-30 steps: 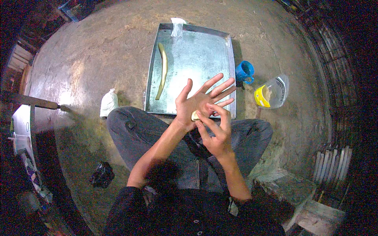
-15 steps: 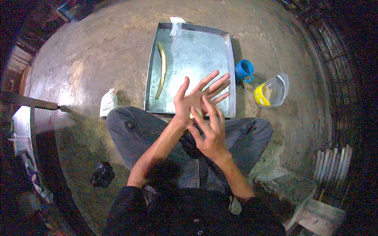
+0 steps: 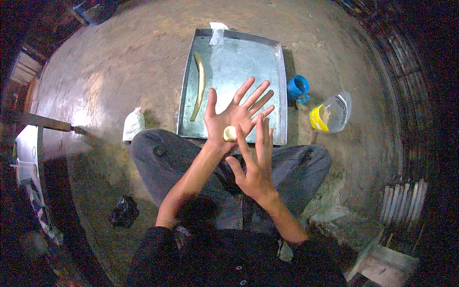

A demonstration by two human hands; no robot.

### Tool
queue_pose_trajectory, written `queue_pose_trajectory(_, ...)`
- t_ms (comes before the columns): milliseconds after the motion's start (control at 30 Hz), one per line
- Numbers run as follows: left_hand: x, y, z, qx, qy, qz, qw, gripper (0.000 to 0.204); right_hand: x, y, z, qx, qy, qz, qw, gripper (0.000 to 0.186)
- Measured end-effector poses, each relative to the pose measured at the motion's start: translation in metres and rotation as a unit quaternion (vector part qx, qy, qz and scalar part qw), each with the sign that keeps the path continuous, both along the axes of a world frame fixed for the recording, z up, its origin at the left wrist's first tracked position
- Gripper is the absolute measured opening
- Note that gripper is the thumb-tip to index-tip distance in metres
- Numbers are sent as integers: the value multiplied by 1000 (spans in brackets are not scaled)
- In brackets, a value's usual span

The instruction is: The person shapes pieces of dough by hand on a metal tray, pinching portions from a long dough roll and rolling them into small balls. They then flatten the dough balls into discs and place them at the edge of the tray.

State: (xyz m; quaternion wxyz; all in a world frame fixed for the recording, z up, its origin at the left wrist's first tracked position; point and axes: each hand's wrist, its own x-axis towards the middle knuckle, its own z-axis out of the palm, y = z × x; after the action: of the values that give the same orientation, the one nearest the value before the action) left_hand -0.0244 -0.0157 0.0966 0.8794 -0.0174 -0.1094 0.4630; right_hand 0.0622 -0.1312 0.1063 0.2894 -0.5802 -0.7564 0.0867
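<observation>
Pale lump (image 3: 229,134) borne on spread left hand (image 3: 235,117), right hand (image 3: 256,173) splayed, released, near side of tray (image 3: 239,62) partly hidden by both, curved strip (image 3: 199,86) laid inside tray's left, blue mug (image 3: 297,89) set right of tray.

My left hand (image 3: 228,118) is spread, palm up, over the near edge of the metal tray (image 3: 239,62), a small pale piece (image 3: 230,133) on it; my right hand (image 3: 256,170), fingers apart, is mostly nearer me than the tray. Inside the tray's left wall lies a curved yellowish strip (image 3: 200,86); just beyond the right, a blue mug (image 3: 297,89).
</observation>
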Motion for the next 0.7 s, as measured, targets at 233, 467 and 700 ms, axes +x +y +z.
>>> queue_pose_trajectory(233, 4, -5, -1, 27, 12, -18, 999, 101, -8, -11, -7, -25, -26, -27, 999, 59)
queue_pose_trajectory(467, 2, 0, -4, 5, 23, -3, 1000, 102, -9, 1, 4, -29, -52, -24, 998, 61)
queue_pose_trajectory(700, -1, 2, 2, 0, 12, 11, 1000, 97, -3, 0, -7, -9, -15, -31, 999, 67)
